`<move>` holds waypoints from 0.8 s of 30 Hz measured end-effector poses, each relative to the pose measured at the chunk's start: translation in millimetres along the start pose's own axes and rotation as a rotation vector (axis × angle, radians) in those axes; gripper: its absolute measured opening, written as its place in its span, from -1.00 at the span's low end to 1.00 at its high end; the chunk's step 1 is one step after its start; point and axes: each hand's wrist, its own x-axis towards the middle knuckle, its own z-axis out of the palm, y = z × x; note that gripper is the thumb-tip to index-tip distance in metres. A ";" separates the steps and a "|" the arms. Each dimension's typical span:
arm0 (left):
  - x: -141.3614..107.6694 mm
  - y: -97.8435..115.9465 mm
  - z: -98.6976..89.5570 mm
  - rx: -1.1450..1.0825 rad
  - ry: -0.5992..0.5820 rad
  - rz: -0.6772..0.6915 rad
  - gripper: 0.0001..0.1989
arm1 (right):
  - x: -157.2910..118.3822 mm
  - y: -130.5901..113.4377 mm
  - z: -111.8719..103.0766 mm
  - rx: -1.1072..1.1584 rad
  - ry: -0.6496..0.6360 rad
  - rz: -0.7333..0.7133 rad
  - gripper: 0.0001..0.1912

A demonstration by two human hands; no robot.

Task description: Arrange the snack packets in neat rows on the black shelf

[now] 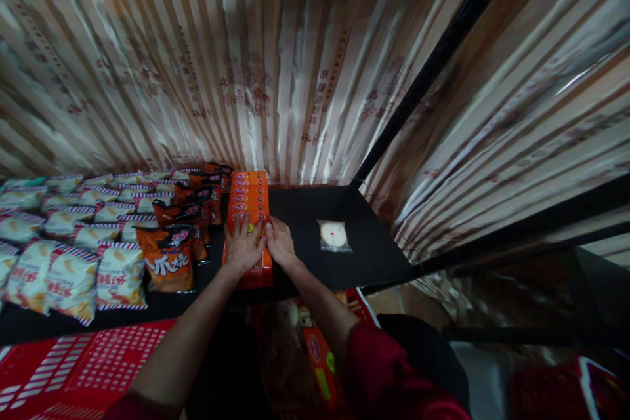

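A row of orange packs with repeated oval logos (249, 190) lies on the black shelf, running from the back to the front edge. My left hand (243, 243) rests flat on top of this row, its fingers stretched and spread. Against the row's right side is my right hand (281, 243), thumb side towards the left hand and fingers extended; neither hand grips around a pack. To the right lies a clear packet with a round, pale item inside (333, 235), apart from both hands. Orange and black snack bags (170, 262) stand just left of the row.
Several rows of white snack bags with striped edges (121, 275) fill the left of the black shelf (364, 269). Below are a red basket (118, 357) and another container with packs. Behind hangs a pleated, printed curtain (275, 65), crossed by a dark slanting pole (423, 85).
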 end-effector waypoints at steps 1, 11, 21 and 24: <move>0.1 0.1 -0.2 -0.003 -0.002 0.000 -0.47 | 3.8 0.4 -0.3 0.006 -0.004 0.003 -0.56; -0.2 1.0 2.0 -0.001 0.033 0.010 -0.46 | 16.8 4.0 -2.1 0.070 0.000 0.076 -0.62; 1.2 0.5 10.1 0.001 0.100 0.005 -0.45 | 55.2 2.4 -8.7 0.013 0.000 0.232 -0.69; 2.3 0.9 11.3 0.003 0.101 0.000 -0.46 | 69.4 -0.1 -15.0 -0.038 -0.042 0.321 -0.75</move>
